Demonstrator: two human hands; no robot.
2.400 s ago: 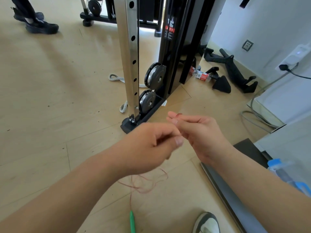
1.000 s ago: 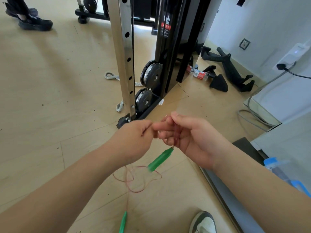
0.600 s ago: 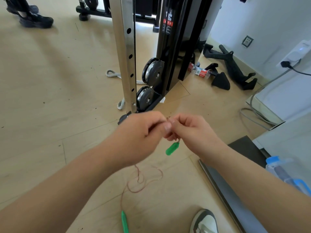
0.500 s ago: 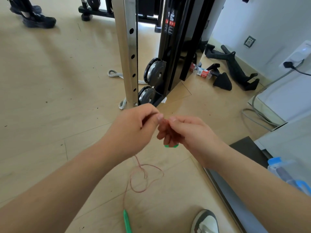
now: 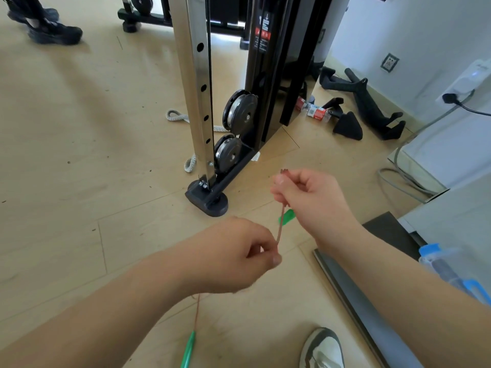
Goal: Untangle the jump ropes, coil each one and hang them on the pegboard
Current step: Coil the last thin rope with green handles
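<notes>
1. The right hand (image 5: 310, 200) is pinching the thin reddish jump rope (image 5: 280, 229) at its upper end. Its fingers are curled, and they seem to be holding a few gathered turns, but the bundle is too small to be sure.
2. The left hand (image 5: 233, 257) is pinching the same cord lower down, so a short piece is running tight between both hands, above the floor (image 5: 79, 155).
3. One green handle (image 5: 287, 216) is hanging just beside the right hand, and the other handle (image 5: 189, 346) is dangling below the left hand.
4. The cord is looking light, thin and springy, probably slippery too. I judge it best to be holding it close to a handle and keeping the loops pinched.
</notes>
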